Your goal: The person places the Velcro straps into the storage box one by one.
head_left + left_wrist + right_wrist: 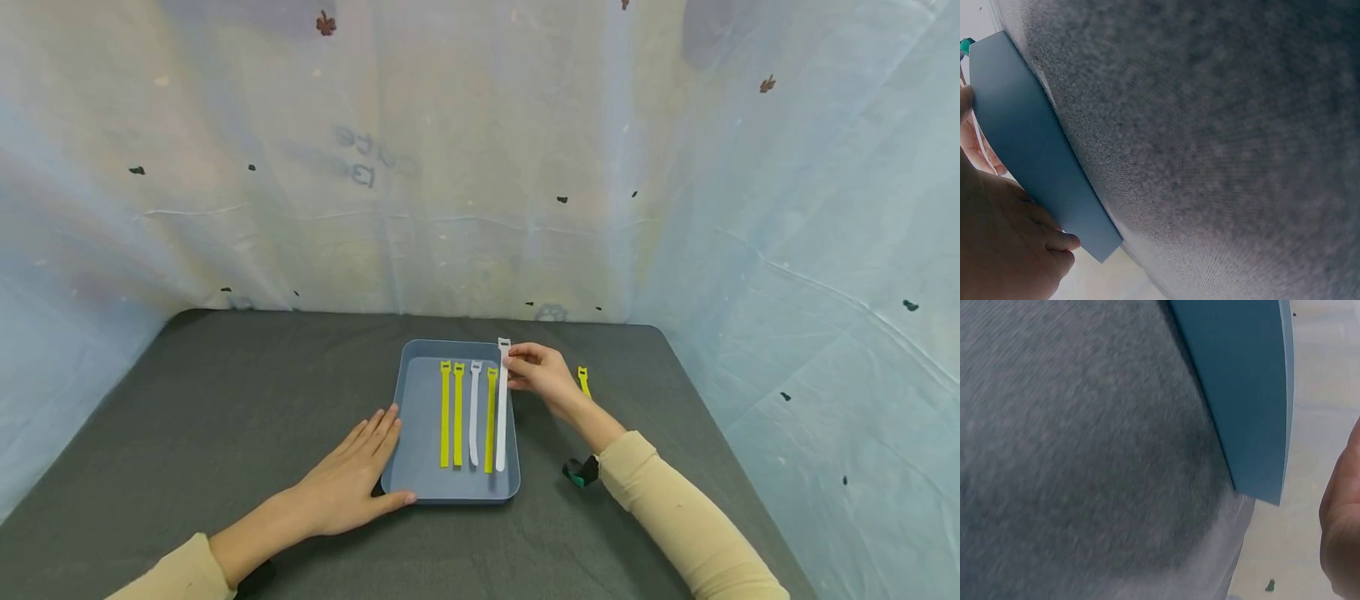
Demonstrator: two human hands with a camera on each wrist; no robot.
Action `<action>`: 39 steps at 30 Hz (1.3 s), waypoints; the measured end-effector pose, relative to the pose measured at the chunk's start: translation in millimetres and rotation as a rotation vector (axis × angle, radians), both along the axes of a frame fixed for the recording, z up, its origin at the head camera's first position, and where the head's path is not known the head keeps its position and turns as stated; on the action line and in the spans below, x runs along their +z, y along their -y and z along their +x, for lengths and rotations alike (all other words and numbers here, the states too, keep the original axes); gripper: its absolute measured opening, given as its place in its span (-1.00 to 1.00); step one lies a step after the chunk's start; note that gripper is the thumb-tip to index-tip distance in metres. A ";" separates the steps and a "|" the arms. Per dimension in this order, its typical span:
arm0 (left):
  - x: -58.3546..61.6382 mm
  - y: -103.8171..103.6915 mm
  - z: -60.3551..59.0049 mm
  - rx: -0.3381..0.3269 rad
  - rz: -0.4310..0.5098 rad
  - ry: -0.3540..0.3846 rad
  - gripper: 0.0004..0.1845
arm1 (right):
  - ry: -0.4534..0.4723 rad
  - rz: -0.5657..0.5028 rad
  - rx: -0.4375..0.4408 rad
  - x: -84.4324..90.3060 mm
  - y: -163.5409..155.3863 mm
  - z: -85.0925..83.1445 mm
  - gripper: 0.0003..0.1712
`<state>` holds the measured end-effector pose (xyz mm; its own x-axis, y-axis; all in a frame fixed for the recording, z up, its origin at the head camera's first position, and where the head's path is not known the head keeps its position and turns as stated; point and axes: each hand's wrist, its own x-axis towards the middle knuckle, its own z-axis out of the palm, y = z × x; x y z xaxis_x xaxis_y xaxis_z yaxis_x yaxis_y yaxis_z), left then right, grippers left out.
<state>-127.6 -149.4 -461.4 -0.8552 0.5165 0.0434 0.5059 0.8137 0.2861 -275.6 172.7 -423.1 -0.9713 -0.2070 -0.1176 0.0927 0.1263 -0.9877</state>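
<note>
A shallow blue-grey tray (420, 483) holds a row of hook-and-loop cable ties: two yellow ties (445, 417) at the left, a white tie (474, 412) and another yellow tie (491, 421). My right hand (543, 375) pinches the slotted-head end of a longer white cable tie (502, 425) at the tray's right side; its tail hangs toward the front. My left hand (348, 479) rests against the tray's left rim with straight fingers, thumb at the front-left corner. In the left wrist view, the tray's outer wall (1035, 137) shows beside that hand.
Another yellow cable tie (583, 381) lies right of the tray, partly hidden behind my right wrist. A black and green strap (579, 473) shows by my right sleeve. Dark grey cloth (225, 400) covers the table, with pale curtains (480, 167) behind and at the sides.
</note>
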 end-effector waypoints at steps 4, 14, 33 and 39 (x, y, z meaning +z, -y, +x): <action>0.3 -0.1 0.5 -0.002 -0.004 0.001 0.14 | -0.004 -0.028 0.019 0.8 8.8 0.3 -0.67; 3.7 -0.3 1.3 -0.011 -0.004 0.006 0.14 | 0.001 -0.073 0.067 4.4 29.5 2.2 -0.71; 0.0 0.6 -1.5 0.003 -0.011 0.006 0.14 | -0.005 -0.045 0.174 8.6 71.7 2.8 -0.80; -0.9 0.4 -1.3 -0.008 0.000 -0.009 0.13 | 0.023 -0.007 0.186 9.1 80.2 -0.4 -0.80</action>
<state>-129.0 -149.8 -462.3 -0.8504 0.5237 0.0510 0.5154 0.8095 0.2811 -276.0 92.5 -414.0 -0.9133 -0.3834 -0.1374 0.0913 0.1361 -0.9865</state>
